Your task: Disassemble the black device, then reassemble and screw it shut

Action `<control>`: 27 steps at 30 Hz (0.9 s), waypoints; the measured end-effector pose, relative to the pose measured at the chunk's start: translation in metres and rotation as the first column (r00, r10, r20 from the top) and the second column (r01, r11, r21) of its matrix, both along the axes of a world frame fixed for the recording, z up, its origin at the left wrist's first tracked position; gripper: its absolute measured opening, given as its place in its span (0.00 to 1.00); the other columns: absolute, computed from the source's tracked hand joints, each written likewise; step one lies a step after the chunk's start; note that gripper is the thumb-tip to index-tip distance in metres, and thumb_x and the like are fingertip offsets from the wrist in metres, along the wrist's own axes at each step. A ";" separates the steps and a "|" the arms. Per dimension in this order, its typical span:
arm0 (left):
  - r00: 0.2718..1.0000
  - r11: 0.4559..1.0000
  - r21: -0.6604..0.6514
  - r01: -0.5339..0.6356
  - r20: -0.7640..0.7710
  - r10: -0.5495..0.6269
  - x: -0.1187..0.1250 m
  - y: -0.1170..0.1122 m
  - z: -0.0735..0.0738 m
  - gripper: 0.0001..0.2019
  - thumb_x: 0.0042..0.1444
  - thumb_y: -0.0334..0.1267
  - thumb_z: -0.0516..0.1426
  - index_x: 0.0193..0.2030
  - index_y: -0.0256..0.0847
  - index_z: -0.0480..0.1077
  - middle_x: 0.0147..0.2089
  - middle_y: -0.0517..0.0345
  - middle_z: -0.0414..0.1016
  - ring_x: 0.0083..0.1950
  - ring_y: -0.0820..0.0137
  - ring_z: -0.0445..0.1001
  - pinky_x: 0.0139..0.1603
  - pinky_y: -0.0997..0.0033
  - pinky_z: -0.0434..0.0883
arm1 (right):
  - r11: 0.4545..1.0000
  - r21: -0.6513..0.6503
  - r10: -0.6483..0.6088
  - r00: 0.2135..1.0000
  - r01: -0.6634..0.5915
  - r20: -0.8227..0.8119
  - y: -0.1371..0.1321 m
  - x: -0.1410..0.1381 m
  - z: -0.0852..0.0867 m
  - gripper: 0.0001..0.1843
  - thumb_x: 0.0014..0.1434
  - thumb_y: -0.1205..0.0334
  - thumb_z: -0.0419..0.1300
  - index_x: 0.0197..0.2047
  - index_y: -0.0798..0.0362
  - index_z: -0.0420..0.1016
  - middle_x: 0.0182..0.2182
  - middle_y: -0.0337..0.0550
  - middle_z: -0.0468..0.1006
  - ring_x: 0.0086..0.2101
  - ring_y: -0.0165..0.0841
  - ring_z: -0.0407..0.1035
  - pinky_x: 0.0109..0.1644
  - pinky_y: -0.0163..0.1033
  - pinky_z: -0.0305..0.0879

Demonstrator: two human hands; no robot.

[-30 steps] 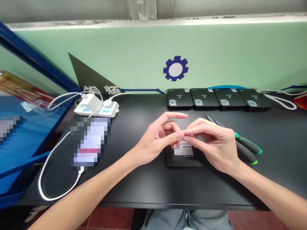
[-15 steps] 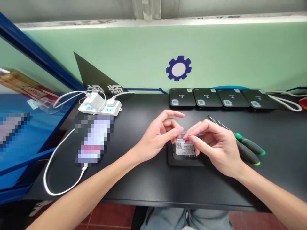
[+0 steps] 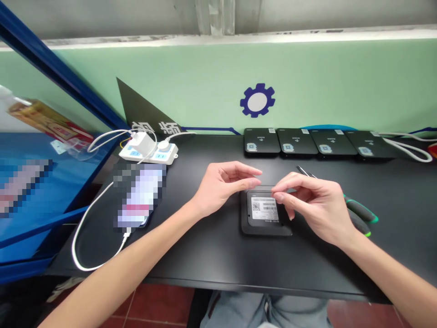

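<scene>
A black flat device point(image 3: 244, 226) with a white printed label lies on the black table in front of me, label side up. Over its upper left corner is my left hand point(image 3: 221, 187), open, thumb and fingers apart with nothing seen between them. My right hand point(image 3: 317, 207) is closed in a pinch above the device's upper right side. Whatever sits between its thumb and forefinger is too small or hidden to make out. Two screwdrivers point(image 3: 361, 209) with black and green handles lie to the right, partly covered by the right hand.
Several similar black devices point(image 3: 262, 142) stand in a row along the back wall. At the left are a white power strip point(image 3: 164, 156), a phone point(image 3: 141, 196) and its white charging cable point(image 3: 77, 255). A blue surface point(image 3: 61, 177) adjoins on the left.
My hands have drawn apart, uncovering more of the device's label. The left thumb and fingers have straightened; the right hand has shifted slightly right, still pinched. The view has shifted slightly.
</scene>
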State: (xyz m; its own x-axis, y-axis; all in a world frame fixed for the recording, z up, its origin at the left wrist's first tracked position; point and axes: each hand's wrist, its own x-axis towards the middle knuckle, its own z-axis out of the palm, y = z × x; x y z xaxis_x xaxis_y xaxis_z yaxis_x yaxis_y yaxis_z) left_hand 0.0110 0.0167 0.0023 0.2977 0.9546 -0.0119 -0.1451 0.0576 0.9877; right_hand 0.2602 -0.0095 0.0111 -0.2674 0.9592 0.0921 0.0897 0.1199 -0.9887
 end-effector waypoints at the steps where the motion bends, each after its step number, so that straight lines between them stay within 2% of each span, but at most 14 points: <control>1: 1.000 1.000 0.001 -0.003 -0.003 0.003 -0.001 0.001 0.000 0.13 0.58 0.43 0.79 0.48 0.43 0.90 0.42 0.52 0.92 0.47 0.60 0.91 0.54 0.61 0.86 | 1.000 -0.002 0.006 1.000 -0.006 0.004 0.001 0.001 -0.001 0.09 0.66 0.50 0.78 0.42 0.46 0.92 0.36 0.43 0.83 0.24 0.27 0.71 0.23 0.35 0.72; 5: 1.000 1.000 0.014 0.005 -0.012 -0.005 -0.003 0.003 0.003 0.10 0.62 0.40 0.77 0.48 0.42 0.91 0.43 0.51 0.93 0.49 0.61 0.92 0.55 0.65 0.86 | 1.000 -0.008 0.021 1.000 -0.021 0.022 0.002 0.007 -0.002 0.09 0.70 0.50 0.74 0.47 0.43 0.93 0.41 0.44 0.82 0.25 0.25 0.72 0.25 0.34 0.72; 9: 0.998 0.998 -0.006 0.060 -0.035 -0.060 -0.006 0.003 0.004 0.10 0.62 0.41 0.77 0.47 0.41 0.91 0.45 0.49 0.93 0.50 0.58 0.92 0.58 0.61 0.87 | 0.999 -0.017 0.039 0.999 -0.038 0.035 0.001 0.009 0.000 0.08 0.71 0.51 0.73 0.49 0.40 0.94 0.43 0.44 0.82 0.27 0.25 0.72 0.27 0.33 0.73; 14: 0.991 0.992 -0.025 0.126 -0.041 -0.127 -0.010 0.005 0.002 0.12 0.59 0.39 0.79 0.48 0.40 0.90 0.45 0.49 0.93 0.50 0.58 0.93 0.58 0.60 0.88 | 0.998 -0.051 0.039 0.999 -0.037 0.021 0.003 0.006 0.000 0.07 0.66 0.51 0.78 0.46 0.41 0.94 0.39 0.43 0.85 0.25 0.24 0.71 0.24 0.30 0.73; 21: 0.979 0.982 -0.014 0.189 -0.075 -0.189 -0.014 0.003 0.007 0.15 0.56 0.36 0.80 0.50 0.39 0.89 0.41 0.50 0.92 0.43 0.61 0.92 0.51 0.63 0.88 | 0.993 -0.099 0.057 0.998 -0.057 -0.008 0.004 0.005 0.002 0.12 0.62 0.50 0.80 0.39 0.49 0.92 0.35 0.44 0.83 0.24 0.25 0.70 0.23 0.30 0.72; 24: 0.969 0.974 -0.015 0.226 -0.102 -0.227 -0.015 0.000 0.010 0.16 0.56 0.33 0.80 0.50 0.37 0.89 0.40 0.52 0.92 0.41 0.63 0.91 0.48 0.66 0.86 | 0.991 -0.115 0.060 0.998 -0.063 -0.028 0.004 0.006 0.002 0.13 0.59 0.50 0.82 0.37 0.49 0.91 0.34 0.42 0.82 0.25 0.25 0.69 0.24 0.29 0.72; 27: 0.944 0.961 0.022 0.274 -0.196 -0.265 -0.017 -0.004 0.011 0.16 0.58 0.34 0.80 0.51 0.38 0.89 0.39 0.53 0.93 0.40 0.64 0.91 0.46 0.69 0.82 | 0.987 -0.136 0.078 0.996 -0.083 -0.039 0.005 0.007 0.000 0.15 0.55 0.51 0.85 0.36 0.49 0.90 0.33 0.41 0.82 0.26 0.25 0.69 0.26 0.29 0.72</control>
